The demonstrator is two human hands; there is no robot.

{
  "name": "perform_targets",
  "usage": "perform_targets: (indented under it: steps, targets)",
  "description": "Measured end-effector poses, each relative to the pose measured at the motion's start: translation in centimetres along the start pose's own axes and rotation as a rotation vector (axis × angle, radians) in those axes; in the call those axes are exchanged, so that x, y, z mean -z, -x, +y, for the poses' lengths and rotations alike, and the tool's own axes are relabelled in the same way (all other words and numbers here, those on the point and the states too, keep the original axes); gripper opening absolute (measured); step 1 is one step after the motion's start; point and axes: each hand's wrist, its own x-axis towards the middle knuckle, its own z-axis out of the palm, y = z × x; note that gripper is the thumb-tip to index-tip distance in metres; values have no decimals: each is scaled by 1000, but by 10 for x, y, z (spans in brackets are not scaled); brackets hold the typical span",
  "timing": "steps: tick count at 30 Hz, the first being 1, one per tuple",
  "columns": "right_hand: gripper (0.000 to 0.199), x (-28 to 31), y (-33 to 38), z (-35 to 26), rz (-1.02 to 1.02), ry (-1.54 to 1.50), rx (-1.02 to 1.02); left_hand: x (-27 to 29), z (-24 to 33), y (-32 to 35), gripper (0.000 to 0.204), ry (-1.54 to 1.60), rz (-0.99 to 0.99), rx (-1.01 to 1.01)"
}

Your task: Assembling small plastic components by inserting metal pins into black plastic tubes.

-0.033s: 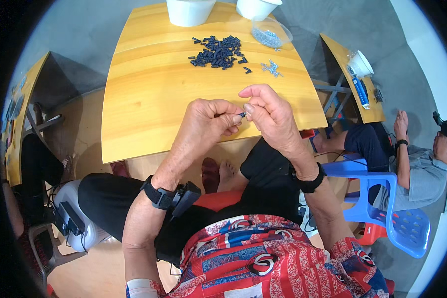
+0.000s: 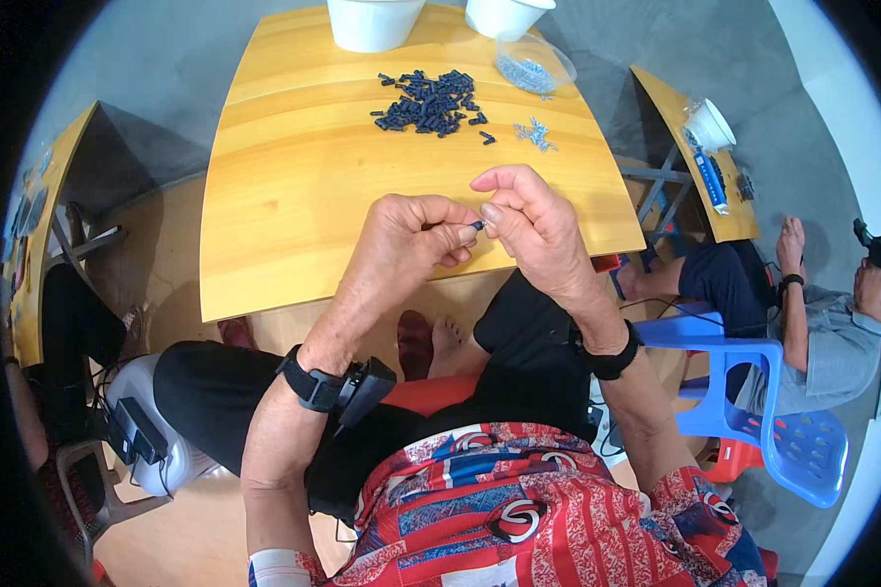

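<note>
Our fingertips (image 2: 487,213) pinch one small dark piece (image 2: 477,225), left hand (image 2: 406,245) and right hand (image 2: 533,230) closed tight on it above the wooden table's (image 2: 294,196) near edge (the dark pile (image 2: 429,101) lies well away). A slip would likely drop it floorward.

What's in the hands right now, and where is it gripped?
A small dark piece is pinched by its ends between the fingertips of the left hand and right hand, above the table edge.

The small dark part (image 2: 477,225) pinched at frame centre is mostly hidden by fingers (image 2: 489,210); its shape cannot be told. Two white tubs (image 2: 372,24) are cut off at the top edge.
</note>
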Motion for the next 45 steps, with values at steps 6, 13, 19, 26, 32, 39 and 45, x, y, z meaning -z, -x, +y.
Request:
perform_targets:
  steps: [6,13,19,26,32,39,45]
  targets:
    - [18,1,0,-1,-9,-167,-106,3,-1,-1,10,123,-63,12]
    - [19,0,1,-2,4,-1,-22,1,2,0,10,51,-41,17]
    - [19,0,1,-3,-6,21,-28,1,0,0,9,28,-43,0]
    - [19,1,2,-1,-19,43,-1,1,0,1,10,42,-55,8]
    - [20,1,2,0,-19,45,2,2,1,-1,10,16,-59,10]
    - [21,0,3,-5,-23,183,30,0,-1,0,10,11,-52,12]
    - [21,-4,3,-8,-28,369,140,-1,0,1,9,-83,-32,19]
